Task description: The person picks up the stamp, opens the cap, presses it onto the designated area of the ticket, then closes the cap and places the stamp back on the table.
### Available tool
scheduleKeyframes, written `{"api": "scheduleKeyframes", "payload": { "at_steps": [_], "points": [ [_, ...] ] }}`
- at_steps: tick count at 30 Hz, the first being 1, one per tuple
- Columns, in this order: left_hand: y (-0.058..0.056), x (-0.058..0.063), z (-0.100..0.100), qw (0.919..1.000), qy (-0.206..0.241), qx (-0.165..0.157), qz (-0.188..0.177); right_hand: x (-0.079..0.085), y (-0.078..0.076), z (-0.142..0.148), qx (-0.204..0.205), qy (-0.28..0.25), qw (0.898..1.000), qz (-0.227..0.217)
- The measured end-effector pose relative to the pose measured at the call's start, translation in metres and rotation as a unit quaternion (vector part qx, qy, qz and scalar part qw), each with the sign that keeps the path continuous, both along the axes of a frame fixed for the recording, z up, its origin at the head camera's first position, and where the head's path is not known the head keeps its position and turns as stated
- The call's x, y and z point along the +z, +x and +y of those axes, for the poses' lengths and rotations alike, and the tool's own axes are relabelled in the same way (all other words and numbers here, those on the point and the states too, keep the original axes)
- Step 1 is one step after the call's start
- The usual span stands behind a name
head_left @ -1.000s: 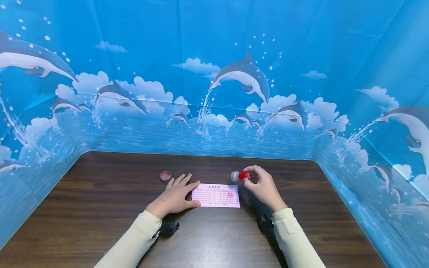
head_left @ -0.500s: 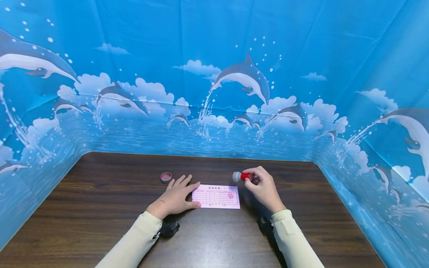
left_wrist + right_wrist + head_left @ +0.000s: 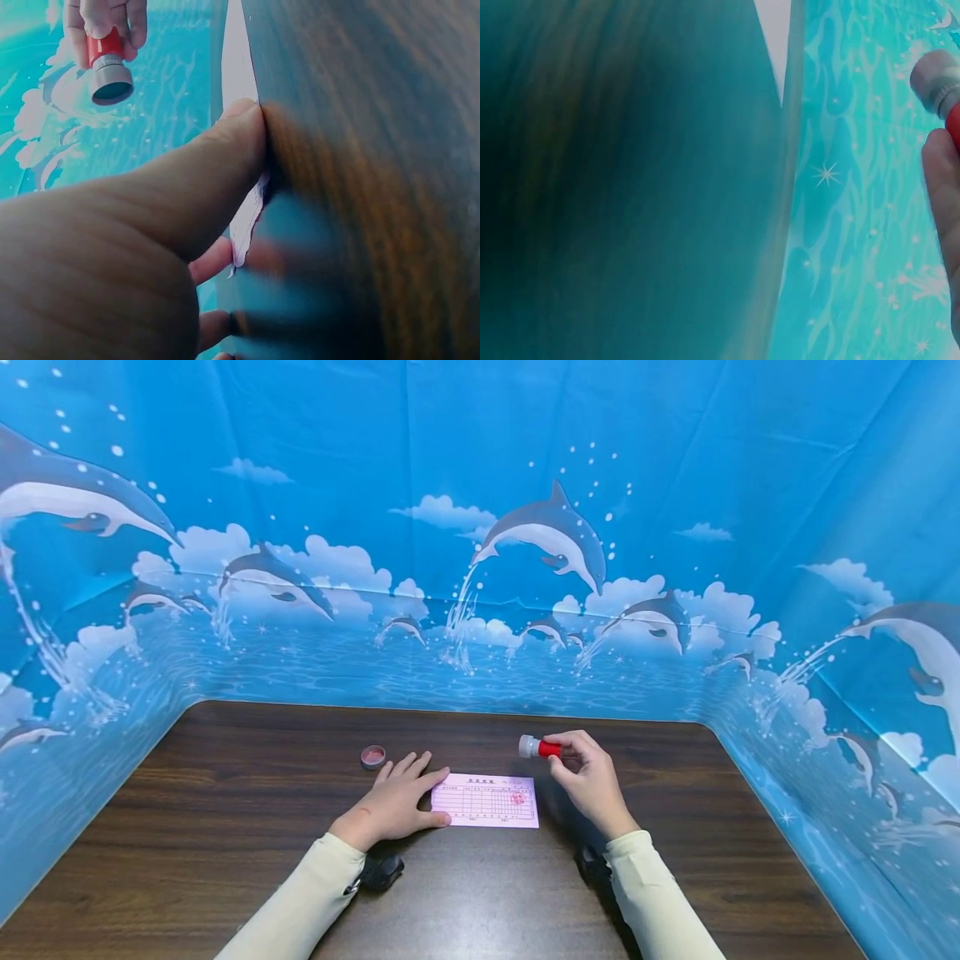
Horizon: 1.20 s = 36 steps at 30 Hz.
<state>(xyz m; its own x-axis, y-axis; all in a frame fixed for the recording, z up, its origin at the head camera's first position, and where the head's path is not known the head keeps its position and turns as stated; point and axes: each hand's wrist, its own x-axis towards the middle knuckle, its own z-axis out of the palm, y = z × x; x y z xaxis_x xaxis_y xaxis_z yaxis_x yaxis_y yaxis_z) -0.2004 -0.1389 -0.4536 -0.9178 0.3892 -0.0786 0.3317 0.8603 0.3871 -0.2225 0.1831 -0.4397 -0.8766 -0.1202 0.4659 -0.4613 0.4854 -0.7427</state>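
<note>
In the head view my right hand [image 3: 592, 781] pinches a red stamp [image 3: 551, 749] between thumb and fingers, above the table. The stamp lies sideways in the grip, its whitish, translucent round end pointing left. The left wrist view shows the same stamp [image 3: 105, 56] with its dark round face. My left hand [image 3: 393, 803], fingers spread, rests on the left end of a pink printed form [image 3: 480, 803]. A red stamp mark shows on the form's right half. Behind the left fingertips sits a small round dark cap [image 3: 372, 757] with a pinkish inside.
The dark wood-grain table [image 3: 247, 827] runs back to a blue curtain [image 3: 337, 660] printed with dolphins, which encloses it at the back and sides. Black wrist cameras [image 3: 381, 871] hang under both sleeves, close to the tabletop.
The stamp has risen slightly, and its whitish end has tilted up a little in my right hand. My left hand and the form stay in place.
</note>
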Motion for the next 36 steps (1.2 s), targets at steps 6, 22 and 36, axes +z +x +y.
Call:
{"api": "scheduleKeyframes", "payload": {
  "at_steps": [6,22,36],
  "points": [
    [0.0004,0.0014,0.0006,1.0000,-0.001,-0.001,0.003,0.0010,0.0010,-0.0018,0.020,-0.024,0.999,-0.010],
    [0.0002,0.0014,0.0014,0.9999,0.009,-0.001,0.010,0.0009,0.0035,-0.0043,0.035,-0.029,0.999,-0.016],
    [0.0016,0.0012,0.0015,0.9999,0.009,0.001,0.009,0.0006,0.0032,-0.0058,0.038,-0.023,0.999,-0.014]
  ]
}}
